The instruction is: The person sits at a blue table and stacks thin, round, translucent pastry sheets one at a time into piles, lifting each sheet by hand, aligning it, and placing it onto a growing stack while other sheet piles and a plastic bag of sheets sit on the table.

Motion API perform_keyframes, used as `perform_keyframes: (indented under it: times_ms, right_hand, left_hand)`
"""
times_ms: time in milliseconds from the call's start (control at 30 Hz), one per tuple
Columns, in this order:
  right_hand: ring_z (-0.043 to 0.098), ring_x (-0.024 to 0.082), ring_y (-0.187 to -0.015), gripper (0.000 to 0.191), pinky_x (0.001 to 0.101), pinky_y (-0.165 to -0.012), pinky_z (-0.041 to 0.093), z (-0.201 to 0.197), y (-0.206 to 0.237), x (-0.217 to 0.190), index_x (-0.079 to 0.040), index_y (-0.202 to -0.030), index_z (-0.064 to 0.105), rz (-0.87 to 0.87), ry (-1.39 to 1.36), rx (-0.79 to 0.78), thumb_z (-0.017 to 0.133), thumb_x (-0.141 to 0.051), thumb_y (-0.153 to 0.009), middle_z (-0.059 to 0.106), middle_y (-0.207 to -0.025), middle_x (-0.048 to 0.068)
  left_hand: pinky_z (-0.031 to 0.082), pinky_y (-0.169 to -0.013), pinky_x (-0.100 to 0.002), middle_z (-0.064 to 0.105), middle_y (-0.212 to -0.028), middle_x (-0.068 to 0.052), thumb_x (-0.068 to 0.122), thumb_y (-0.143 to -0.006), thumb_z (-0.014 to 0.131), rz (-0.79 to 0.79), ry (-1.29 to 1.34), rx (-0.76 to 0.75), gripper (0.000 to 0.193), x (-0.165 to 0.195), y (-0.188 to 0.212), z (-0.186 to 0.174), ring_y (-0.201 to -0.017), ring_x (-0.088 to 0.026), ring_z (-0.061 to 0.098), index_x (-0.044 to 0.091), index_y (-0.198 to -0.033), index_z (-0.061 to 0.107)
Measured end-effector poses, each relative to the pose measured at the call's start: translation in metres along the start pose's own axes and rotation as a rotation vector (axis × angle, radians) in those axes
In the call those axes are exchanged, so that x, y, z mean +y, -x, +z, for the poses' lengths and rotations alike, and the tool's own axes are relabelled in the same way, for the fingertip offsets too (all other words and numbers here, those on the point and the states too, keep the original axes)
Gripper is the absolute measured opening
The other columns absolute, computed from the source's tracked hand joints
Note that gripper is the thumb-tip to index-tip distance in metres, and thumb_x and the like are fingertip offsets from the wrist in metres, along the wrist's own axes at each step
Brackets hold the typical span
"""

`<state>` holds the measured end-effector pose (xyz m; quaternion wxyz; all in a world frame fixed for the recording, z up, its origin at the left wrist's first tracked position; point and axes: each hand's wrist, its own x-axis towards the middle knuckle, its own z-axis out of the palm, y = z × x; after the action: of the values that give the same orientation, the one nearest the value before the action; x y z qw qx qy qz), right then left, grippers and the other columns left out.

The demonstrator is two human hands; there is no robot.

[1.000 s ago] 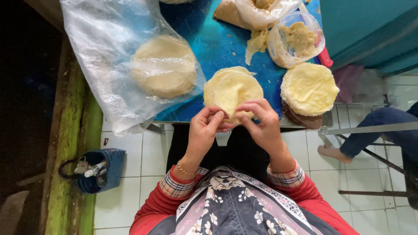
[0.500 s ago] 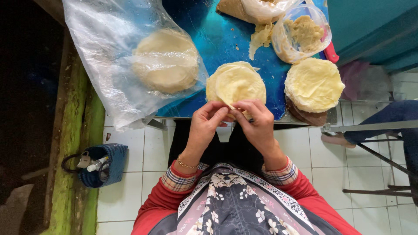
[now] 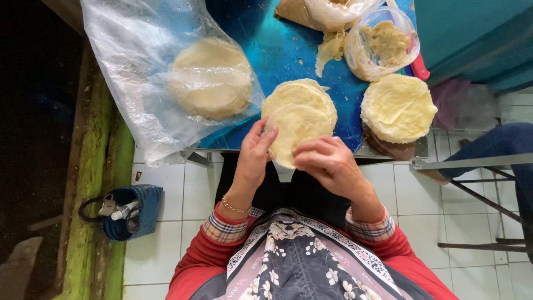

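A thin round pale-yellow wrapper sheet (image 3: 297,133) is lifted off a small stack of the same sheets (image 3: 302,94) at the near edge of the blue table (image 3: 266,50). My left hand (image 3: 255,153) pinches the sheet's left edge. My right hand (image 3: 330,164) grips its lower right edge, fingers curled over it. A bracelet sits on my left wrist.
A clear plastic bag (image 3: 161,72) with a round stack of wrappers lies at the left. Another wrapper stack (image 3: 397,108) sits at the right, a bag of crumbly filling (image 3: 383,47) behind it. A blue basket (image 3: 125,214) stands on the tiled floor; another person's leg (image 3: 488,147) at right.
The top sheet has been peeled up from the stack and pulled toward me; both hands shifted slightly lower and now hold it free of the pile.
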<state>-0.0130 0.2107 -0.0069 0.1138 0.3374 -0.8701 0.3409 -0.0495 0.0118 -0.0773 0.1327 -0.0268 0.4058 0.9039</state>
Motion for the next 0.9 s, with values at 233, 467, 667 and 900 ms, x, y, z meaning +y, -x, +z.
perform_keyframes:
  times_ms: [233,467,667,900]
  right_hand:
    - [0.065,0.025,-0.104,0.014,0.0404,-0.09,0.047,-0.009,0.011,-0.008,-0.017,-0.095,0.076,-0.072,0.071,-0.13,0.078,-0.019,-0.081,0.072,-0.114,0.001]
    - [0.061,0.028,-0.115,0.038,0.0353,-0.096,0.05,0.006,0.008,0.008,-0.006,-0.125,0.066,0.275,-0.024,0.313,0.077,-0.02,-0.092,0.066,-0.126,0.012]
    - [0.062,0.019,-0.125,0.03,0.0338,-0.113,0.047,-0.026,0.002,0.032,-0.006,-0.121,0.064,0.259,-0.518,0.1,0.074,-0.028,-0.103,0.068,-0.129,0.008]
    - [0.057,0.018,-0.127,0.059,0.0357,-0.112,0.044,-0.037,-0.017,0.048,0.002,-0.135,0.059,0.23,-0.788,-0.132,0.072,-0.044,-0.1,0.064,-0.129,0.009]
  left_hand:
    - [0.055,-0.083,-0.023,0.074,-0.105,-0.004,0.008,-0.099,0.069,0.256,-0.561,0.066,0.02,-0.014,0.001,-0.004,-0.095,-0.006,0.066,-0.002,-0.115,0.067]
    - [0.051,-0.08,-0.022,0.07,-0.098,0.0,0.003,-0.102,0.067,0.198,-0.29,-0.111,0.01,-0.015,0.013,0.006,-0.09,-0.005,0.063,0.0,-0.111,0.067]
    - [0.052,-0.091,-0.024,0.07,-0.11,-0.004,-0.002,-0.104,0.064,0.236,-0.215,-0.325,0.015,0.003,0.026,0.012,-0.103,-0.008,0.064,0.001,-0.118,0.065]
    - [0.052,-0.103,-0.032,0.072,-0.121,-0.01,-0.004,-0.103,0.059,0.197,-0.019,-0.522,0.015,0.01,0.011,0.014,-0.114,-0.015,0.066,0.002,-0.116,0.064]
